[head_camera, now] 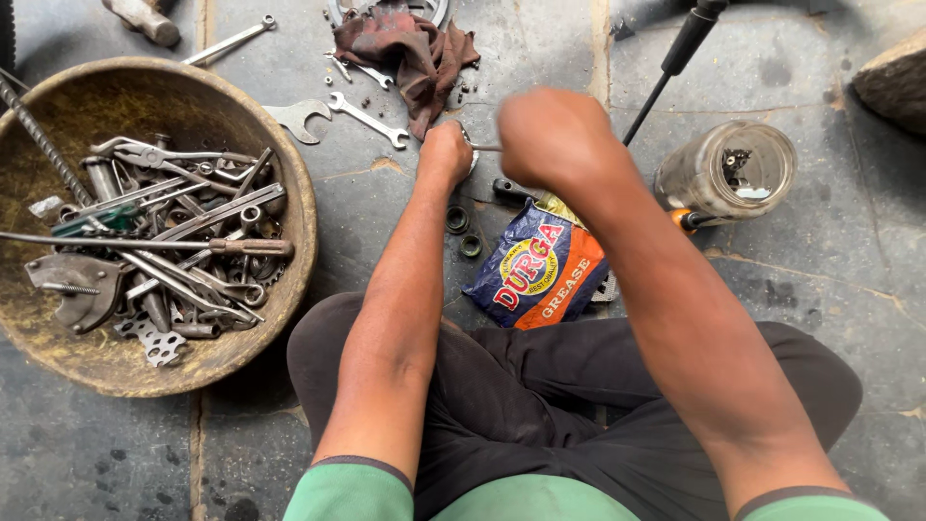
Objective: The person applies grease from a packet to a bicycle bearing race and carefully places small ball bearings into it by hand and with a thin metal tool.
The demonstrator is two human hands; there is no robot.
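I sit on a stone floor and look down at my hands. My left hand [446,152] is closed around a small round metal part, mostly hidden under the fingers. My right hand [552,135] is a blurred fist gripping a thin metal tool whose tip reaches the part in the left hand. Below the hands lies a blue and orange grease pouch [540,272]. Two small dark rings [463,232] rest on the floor beside the left wrist.
A large rusty bowl [289,174] at left holds several wrenches and tools. A dirty rag [405,48] and loose spanners [367,118] lie at the top. A clear jar [725,170] lies on its side at right, near a black-handled rod [675,60].
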